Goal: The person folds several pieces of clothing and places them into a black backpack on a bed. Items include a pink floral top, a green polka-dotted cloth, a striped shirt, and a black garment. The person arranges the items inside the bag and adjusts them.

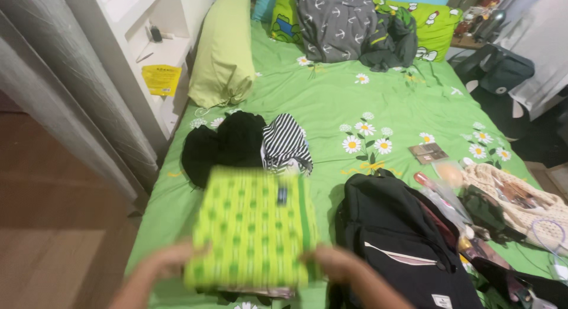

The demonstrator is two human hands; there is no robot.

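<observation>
My left hand [168,263] and right hand [334,264] clasp the edges of a folded green patterned cloth [251,229], keeping it flat over the bed [331,102]; beyond it sit black clothes [222,143] and a striped garment [285,144].

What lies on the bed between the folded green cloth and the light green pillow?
In the head view, a black garment and a striped garment lie on the sheet between the green cloth and the pillow.

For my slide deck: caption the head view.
Both hands, left hand and right hand, hold folded green cloth over a flowered bed.
</observation>
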